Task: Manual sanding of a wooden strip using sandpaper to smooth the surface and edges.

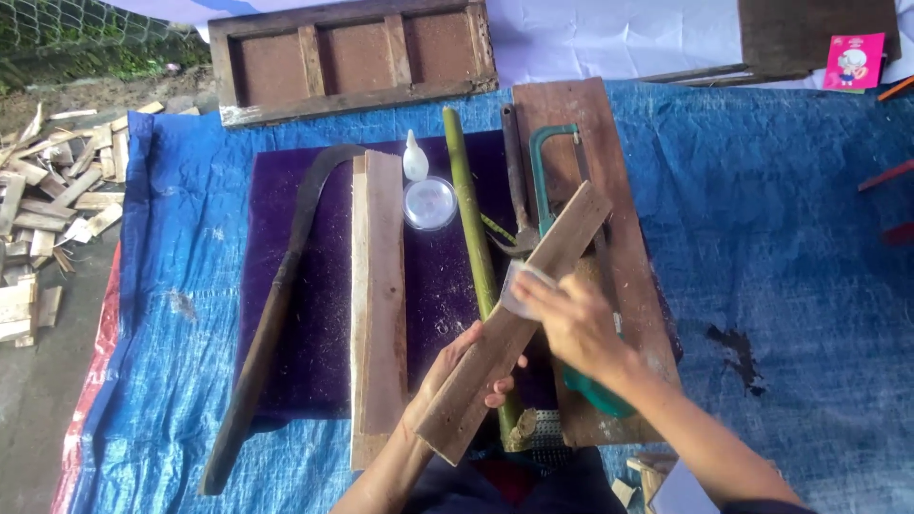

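We've got the left hand [455, 366] clamped around the near end of a wooden slat [519, 319], which runs diagonally up to the far right over the purple mat [314, 314]. Right hand [571, 319] presses a pale sanding pad [526, 286] onto the slat's middle. Green bamboo stick [468, 209] just left, green hacksaw [545, 176] beyond, long plank [379, 295] and curved blade [276, 305] further left.

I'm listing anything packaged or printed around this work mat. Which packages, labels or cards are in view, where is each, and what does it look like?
Small glue bottle: on the purple mat, above the round lid; white, teardrop-shaped, pointed nozzle.
Round container lid: just below the bottle; clear and whitish, disc-shaped.
Printed card: top right corner, leaning on a dark wooden board; pink, rectangular, with a cartoon figure.
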